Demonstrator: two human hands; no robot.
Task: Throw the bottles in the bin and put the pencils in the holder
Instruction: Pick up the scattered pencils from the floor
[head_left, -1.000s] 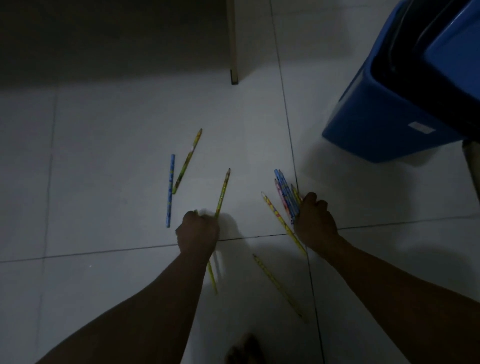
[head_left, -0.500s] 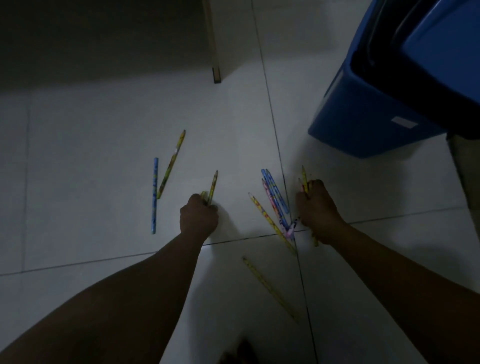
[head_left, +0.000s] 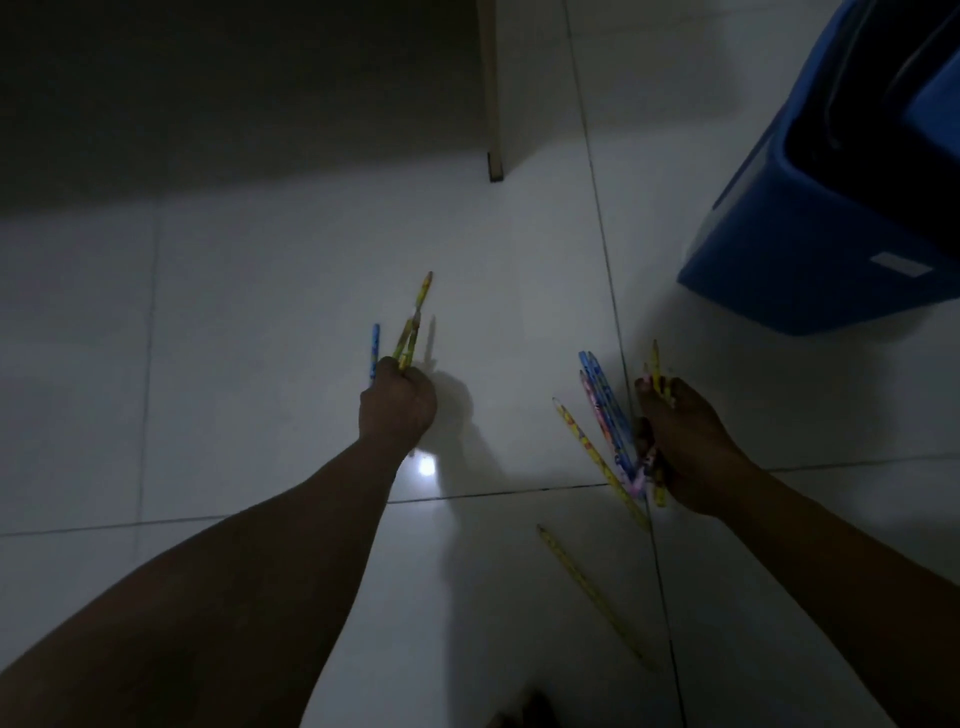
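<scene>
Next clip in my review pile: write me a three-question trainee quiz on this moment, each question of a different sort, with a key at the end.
1. True or false: the left hand is closed around several pencils.
2. Multiple choice: the blue bin stands A) far left, B) upper right, C) between the two hands.
3. Fill in: one yellow pencil lies apart from both hands on the ____ floor.

Key: 1 true. 2 B. 3 tiled. Note that the right hand also holds pencils, with a blue and yellow bunch fanned out beside it. No holder or bottles show in this view.
</scene>
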